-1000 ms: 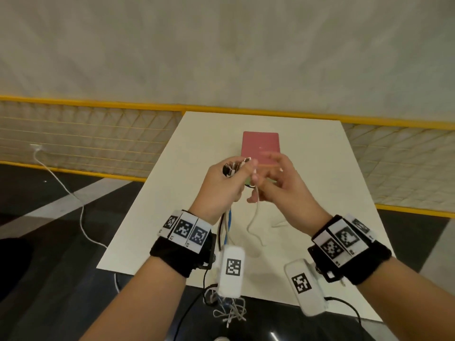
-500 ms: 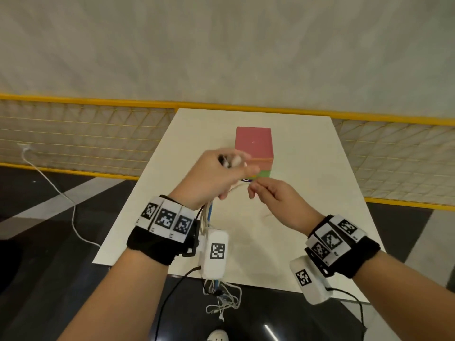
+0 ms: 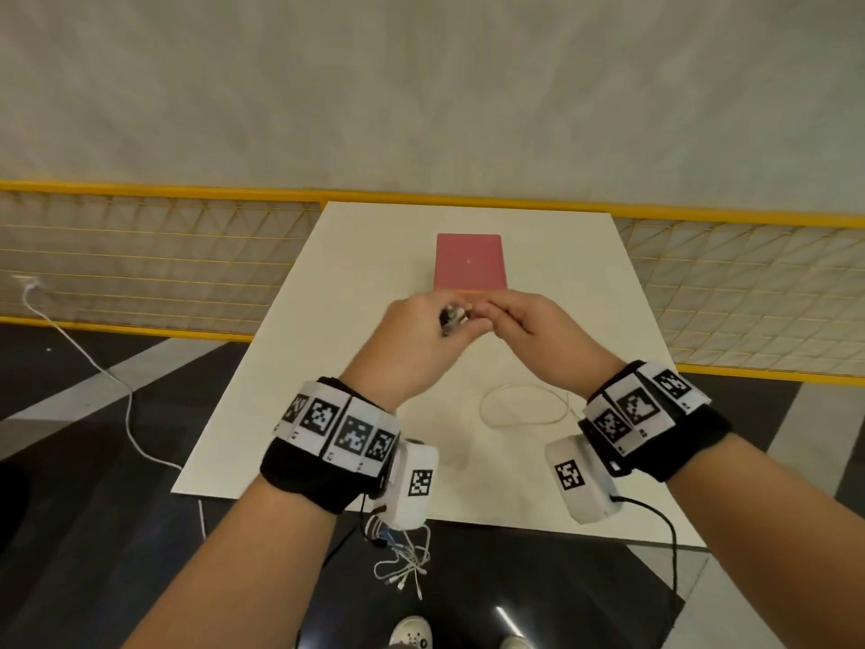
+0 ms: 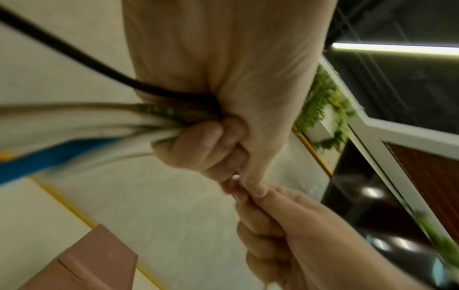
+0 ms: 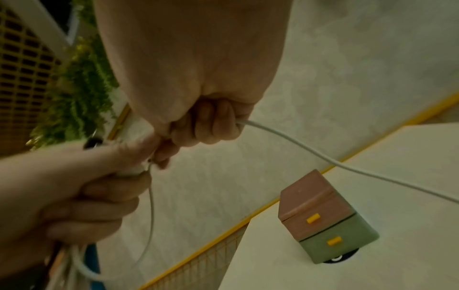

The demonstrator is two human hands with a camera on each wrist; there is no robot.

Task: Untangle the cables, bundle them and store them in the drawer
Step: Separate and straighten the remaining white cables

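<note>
Above the table (image 3: pixel 355 283), left hand (image 3: pixel 412 339) grips cables (image 4: pixel 104 125) (right hand (image 3: pixel 538 325) pinches one)

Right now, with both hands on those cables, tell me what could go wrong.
1. The left hand grips the cable bundle whose loose ends dangle below the table edge; they might snag or re-tangle.
2. The right hand pulls one white cable out; a hard tug could tighten a knot rather than free it.
3. The drawer box has both drawers closed, so a hand must let go.
</note>
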